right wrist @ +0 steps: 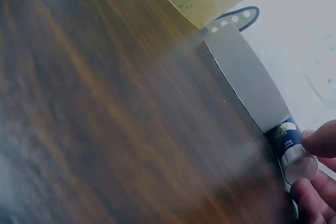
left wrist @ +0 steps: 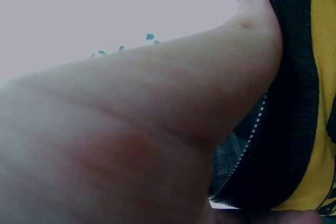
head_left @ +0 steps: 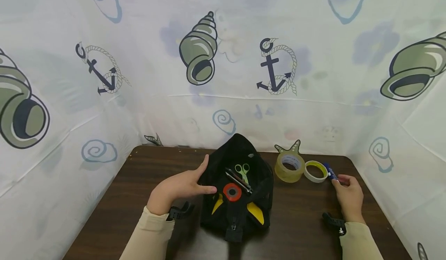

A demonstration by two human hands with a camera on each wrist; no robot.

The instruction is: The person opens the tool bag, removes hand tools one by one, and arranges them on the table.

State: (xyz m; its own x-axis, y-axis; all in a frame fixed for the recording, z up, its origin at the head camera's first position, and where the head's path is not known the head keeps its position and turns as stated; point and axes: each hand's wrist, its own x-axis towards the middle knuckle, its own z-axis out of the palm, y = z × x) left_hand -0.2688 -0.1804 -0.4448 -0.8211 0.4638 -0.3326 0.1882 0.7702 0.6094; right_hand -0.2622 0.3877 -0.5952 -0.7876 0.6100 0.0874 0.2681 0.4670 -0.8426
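The blue tube (head_left: 331, 172) lies beside the white tape roll (head_left: 314, 179) on the tabletop (head_left: 299, 221), its long axis slanting forward-left from the right hand (head_left: 350, 198), whose fingers pinch its near end; the farther left hand (head_left: 177, 186), thumb and forefinger spread, touches the black bag (head_left: 265, 190)

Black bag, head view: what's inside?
The bag holds pale-green scissors and slim dark-and-silver items; a red-rimmed disc shows at its mouth. The bottom and anything beneath these are covered.
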